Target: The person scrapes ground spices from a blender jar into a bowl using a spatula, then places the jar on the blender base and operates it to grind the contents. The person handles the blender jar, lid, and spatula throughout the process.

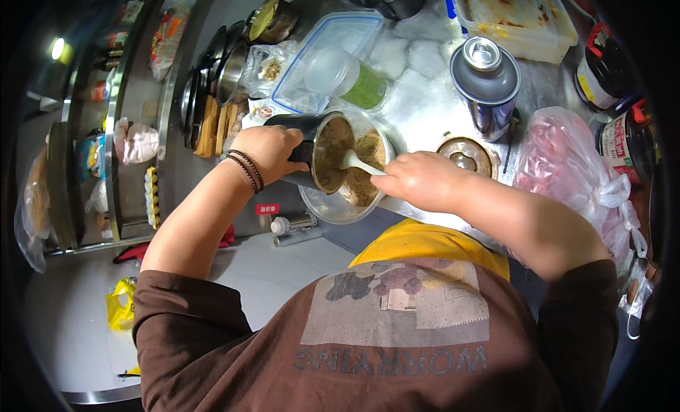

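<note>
My left hand (pixel 271 154) grips a dark cylindrical metal container (pixel 333 152), tilted on its side with its mouth facing right. Brown powder coats its inside. In my right hand (pixel 419 178) is a white plastic spoon (pixel 364 163), its bowl end at the container's mouth. Beneath both lies a clear plastic tub (pixel 340 212) with a heap of brown powder (pixel 370 146) inside. Right of the tub, a round lid with a knob (pixel 466 156) rests on the metal counter (pixel 409 112). A grinder-like metal appliance part (pixel 485 88) stands behind that lid.
A clear lid with blue seal (pixel 329 45) and a green-labelled plastic jar (pixel 356 85) lie behind the tub. A stained plastic box (pixel 515 19) sits at the back. Bagged pink meat (pixel 558 157) and dark jars (pixel 627 141) stand right. Stocked metal shelves (pixel 114 146) rise left.
</note>
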The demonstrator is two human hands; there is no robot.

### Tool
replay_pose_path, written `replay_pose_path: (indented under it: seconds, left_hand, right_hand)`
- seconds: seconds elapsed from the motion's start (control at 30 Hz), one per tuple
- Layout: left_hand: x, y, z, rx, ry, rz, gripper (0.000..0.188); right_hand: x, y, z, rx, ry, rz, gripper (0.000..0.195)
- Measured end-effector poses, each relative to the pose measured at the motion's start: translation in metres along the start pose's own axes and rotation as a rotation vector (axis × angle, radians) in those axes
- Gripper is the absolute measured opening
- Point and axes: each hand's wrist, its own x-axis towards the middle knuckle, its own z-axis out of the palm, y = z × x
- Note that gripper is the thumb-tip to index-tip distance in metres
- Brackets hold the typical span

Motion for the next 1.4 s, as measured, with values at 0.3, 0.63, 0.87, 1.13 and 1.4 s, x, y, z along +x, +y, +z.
replay_pose_path:
  seconds: [0.3, 0.63, 0.87, 1.13, 1.4]
  left_hand:
    - [0.000, 0.014, -0.021, 0.051, -0.036, 0.000, 0.037]
    - [0.004, 0.012, -0.018, 0.055, -0.120, -0.021, 0.039]
    - [-0.003, 0.002, -0.012, 0.035, -0.115, -0.014, 0.040]
    - [-0.018, -0.016, -0.015, -0.016, 0.042, 0.092, 0.042]
    - [-0.015, -0.012, -0.017, -0.084, 0.083, 0.027, 0.041]
  right_hand:
    - [0.018, 0.011, 0.020, -0.019, 0.059, 0.005, 0.008]
    - [0.024, 0.001, 0.017, 0.009, 0.074, 0.013, 0.009]
    - [0.026, 0.004, 0.002, -0.051, 0.153, 0.031, 0.029]
    - [0.035, 0.008, 0.026, -0.011, 0.067, 0.095, 0.036]
    - [0.030, -0.008, 0.023, 0.057, 0.204, 0.042, 0.010]
